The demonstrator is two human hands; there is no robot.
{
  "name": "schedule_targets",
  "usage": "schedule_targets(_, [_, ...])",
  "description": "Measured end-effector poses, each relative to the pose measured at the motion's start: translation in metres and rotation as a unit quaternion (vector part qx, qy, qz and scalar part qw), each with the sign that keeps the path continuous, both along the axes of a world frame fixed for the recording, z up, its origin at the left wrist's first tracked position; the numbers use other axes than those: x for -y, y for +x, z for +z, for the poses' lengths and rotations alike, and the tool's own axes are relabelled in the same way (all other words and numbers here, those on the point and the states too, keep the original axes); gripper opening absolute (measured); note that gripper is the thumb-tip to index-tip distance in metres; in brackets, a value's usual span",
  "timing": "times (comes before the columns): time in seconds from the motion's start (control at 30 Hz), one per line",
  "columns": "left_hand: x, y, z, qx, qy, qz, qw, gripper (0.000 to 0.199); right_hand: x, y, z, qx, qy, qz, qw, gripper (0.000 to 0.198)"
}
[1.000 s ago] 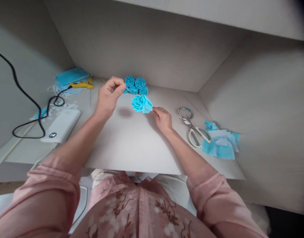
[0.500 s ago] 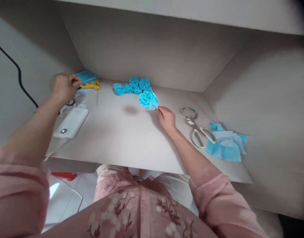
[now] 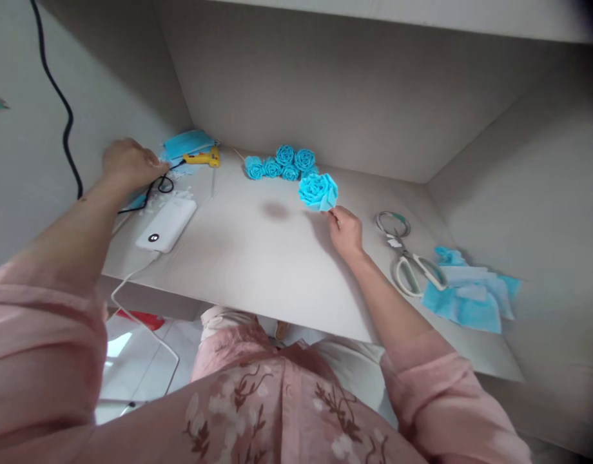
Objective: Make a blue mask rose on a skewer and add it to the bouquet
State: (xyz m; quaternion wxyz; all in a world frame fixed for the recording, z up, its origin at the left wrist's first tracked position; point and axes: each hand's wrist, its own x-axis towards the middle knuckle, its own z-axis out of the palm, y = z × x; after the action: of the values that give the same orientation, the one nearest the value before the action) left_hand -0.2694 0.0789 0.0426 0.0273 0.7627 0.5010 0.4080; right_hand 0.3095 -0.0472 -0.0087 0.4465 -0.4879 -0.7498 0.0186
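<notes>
My right hand (image 3: 345,231) pinches a blue handmade rose (image 3: 318,192) by its base and holds it above the table, bloom facing up. Over at the left wall, my left hand (image 3: 135,164) is low above white scraps, its fingers bent and together; whatever may be in them is hidden. Just right of that hand lies a yellow glue gun (image 3: 202,158) with a black cord. Several finished blue roses (image 3: 285,156) sit in a cluster behind the held one, with a thin stick at their left end.
A white power bank (image 3: 167,224) with a white cable lies at the left front. Blue face masks (image 3: 189,143) rest in the back left corner. On the right are white-handled scissors (image 3: 408,274), a roll of tape (image 3: 392,223) and blue and white fabric pieces (image 3: 475,299).
The view has shifted left. My left hand has come down from beside the glue gun towards the scraps and the black cord. My right hand still holds the rose.
</notes>
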Motion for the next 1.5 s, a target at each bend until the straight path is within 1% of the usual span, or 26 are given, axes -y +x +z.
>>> schedule_targets(0.07, [0.001, 0.01, 0.002, -0.036, -0.018, 0.132, 0.99, 0.076, 0.001, 0.0, 0.001, -0.002, -0.004, 0.001, 1.0, 0.032])
schedule_targets(0.1, [0.002, 0.019, 0.004, -0.046, -0.026, 0.176, 0.983, 0.078, 0.001, -0.001, 0.002, -0.004, -0.006, 0.002, 1.0, 0.032])
schedule_targets(0.13, [0.005, 0.028, 0.007, -0.055, -0.029, 0.19, 0.98, 0.079, 0.001, -0.001, 0.003, -0.005, -0.009, 0.003, 1.0, 0.032])
schedule_targets(0.17, [0.007, 0.04, 0.01, -0.064, -0.023, 0.181, 0.981, 0.077, 0.001, -0.001, 0.003, -0.005, -0.012, 0.003, 1.0, 0.031])
schedule_targets(0.23, [0.014, 0.068, 0.017, -0.072, 0.024, 0.112, 0.991, 0.064, 0.001, -0.001, 0.004, -0.006, -0.018, 0.001, 1.0, 0.03])
schedule_targets(0.3, [0.02, 0.103, 0.023, -0.018, 0.073, 0.054, 0.996, 0.052, 0.0, -0.001, 0.003, -0.009, -0.025, -0.001, 1.0, 0.03])
schedule_targets(0.33, [0.024, 0.123, 0.026, 0.003, 0.079, 0.02, 0.997, 0.046, 0.0, -0.001, 0.003, -0.012, -0.027, -0.001, 1.0, 0.031])
schedule_targets(0.37, [0.029, 0.145, 0.027, 0.012, 0.086, 0.001, 0.996, 0.041, 0.0, -0.001, 0.002, -0.014, -0.029, 0.001, 0.999, 0.032])
schedule_targets(0.47, [0.051, 0.216, 0.025, 0.023, 0.087, -0.074, 0.993, 0.035, 0.0, -0.001, 0.0, -0.017, -0.032, 0.001, 0.999, 0.032])
schedule_targets(0.53, [0.071, 0.263, 0.023, 0.053, 0.061, -0.159, 0.984, 0.029, 0.001, -0.001, 0.0, -0.014, -0.037, -0.006, 0.999, 0.033])
schedule_targets(0.57, [0.081, 0.285, 0.024, 0.086, 0.041, -0.199, 0.975, 0.028, 0.001, -0.001, 0.0, -0.013, -0.039, -0.009, 0.999, 0.034])
schedule_targets(0.6, [0.089, 0.304, 0.025, 0.128, 0.012, -0.242, 0.962, 0.029, 0.001, -0.001, 0.001, -0.014, -0.041, -0.011, 0.999, 0.034])
schedule_targets(0.63, [0.096, 0.32, 0.028, 0.164, -0.006, -0.296, 0.941, 0.037, 0.002, -0.002, 0.001, -0.016, -0.043, -0.01, 0.999, 0.034])
schedule_targets(0.67, [0.102, 0.334, 0.032, 0.185, -0.009, -0.353, 0.917, 0.056, 0.002, -0.002, 0.002, -0.02, -0.044, -0.008, 0.999, 0.034])
schedule_targets(0.7, [0.106, 0.346, 0.037, 0.193, -0.004, -0.391, 0.9, 0.073, 0.003, -0.002, 0.003, -0.026, -0.045, -0.003, 0.999, 0.034])
schedule_targets(0.73, [0.109, 0.356, 0.041, 0.193, 0.003, -0.412, 0.891, 0.088, 0.004, -0.003, 0.004, -0.032, -0.044, 0.003, 0.998, 0.034])
schedule_targets(0.8, [0.113, 0.37, 0.05, 0.177, 0.018, -0.425, 0.888, 0.108, 0.007, -0.004, 0.005, -0.036, -0.043, 0.012, 0.998, 0.033])
schedule_targets(0.83, [0.115, 0.376, 0.053, 0.17, 0.023, -0.425, 0.889, 0.114, 0.008, -0.005, 0.006, -0.032, -0.042, 0.011, 0.999, 0.033])
schedule_targets(0.9, [0.119, 0.385, 0.058, 0.172, 0.043, -0.429, 0.886, 0.118, 0.009, -0.006, 0.006, -0.015, -0.041, 0.004, 0.999, 0.031])
schedule_targets(0.97, [0.123, 0.392, 0.059, 0.185, 0.062, -0.434, 0.88, 0.117, 0.01, -0.008, 0.005, -0.001, -0.038, -0.003, 0.999, 0.03])
schedule_targets(1.03, [0.125, 0.394, 0.058, 0.193, 0.064, -0.433, 0.878, 0.112, 0.01, -0.009, 0.003, 0.004, -0.033, 0.002, 0.999, 0.03])
schedule_targets(1.23, [0.125, 0.39, 0.054, 0.178, 0.036, -0.39, 0.903, 0.095, 0.011, -0.012, -0.001, -0.004, -0.027, 0.031, 0.999, 0.032])
schedule_targets(1.33, [0.125, 0.39, 0.05, 0.19, 0.025, -0.38, 0.905, 0.091, 0.012, -0.014, -0.002, -0.005, -0.026, 0.039, 0.999, 0.034])
schedule_targets(1.43, [0.124, 0.392, 0.048, 0.203, 0.007, -0.387, 0.899, 0.094, 0.012, -0.013, -0.002, -0.003, -0.039, 0.027, 0.999, 0.033])
schedule_targets(1.5, [0.121, 0.391, 0.051, 0.206, -0.014, -0.401, 0.892, 0.106, 0.011, -0.012, -0.001, -0.01, -0.04, 0.024, 0.999, 0.032])
